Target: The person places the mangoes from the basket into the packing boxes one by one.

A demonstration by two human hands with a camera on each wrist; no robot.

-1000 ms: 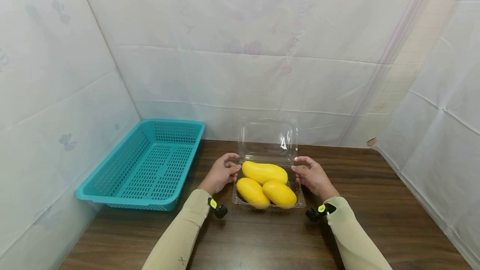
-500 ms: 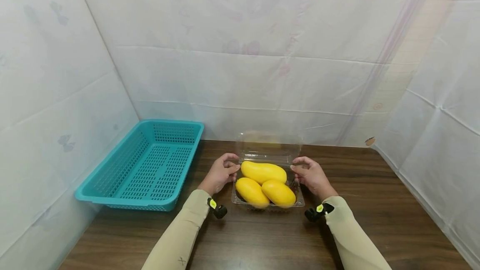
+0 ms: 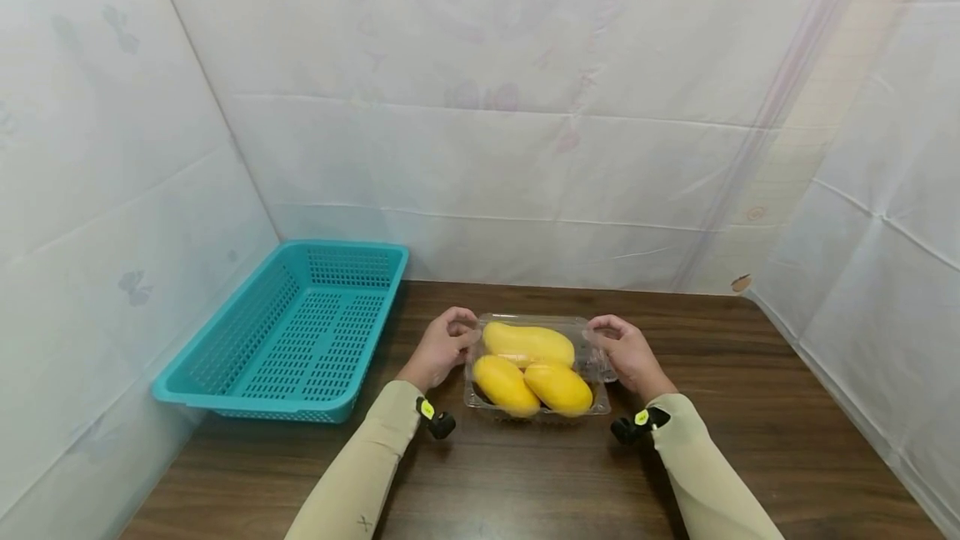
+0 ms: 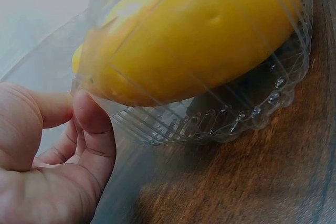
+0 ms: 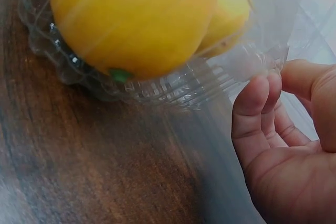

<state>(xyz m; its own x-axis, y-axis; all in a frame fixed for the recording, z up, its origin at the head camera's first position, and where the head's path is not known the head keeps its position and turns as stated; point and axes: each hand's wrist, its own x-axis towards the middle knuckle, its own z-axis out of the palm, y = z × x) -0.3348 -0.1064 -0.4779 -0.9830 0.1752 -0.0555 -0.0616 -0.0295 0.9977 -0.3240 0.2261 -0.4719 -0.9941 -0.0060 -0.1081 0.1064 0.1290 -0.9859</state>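
Three yellow mangoes (image 3: 528, 344) lie in a clear plastic clamshell container (image 3: 480, 402) on the table, one at the back and two in front. The container's transparent lid (image 3: 592, 361) slants over the fruit, covering mainly the rear part. At the back left corner my left hand (image 3: 441, 348) pinches the clear plastic between thumb and fingers. My right hand (image 3: 628, 352) does the same at the back right corner. Up close, the left wrist view has one mango (image 4: 199, 40) behind the plastic; in the right wrist view the thumb and fingertips (image 5: 252, 98) meet on its edge.
A turquoise perforated basket (image 3: 348, 357) stands left of the container, against the sheeted side wall. White sheeting (image 3: 480, 148) encloses the back and both sides of the dark wooden table (image 3: 525, 473).
The clear lid, upright behind the mangoes a second ago, has tipped back, then swung forward over them. Both hands have stayed at the container's rear corners.
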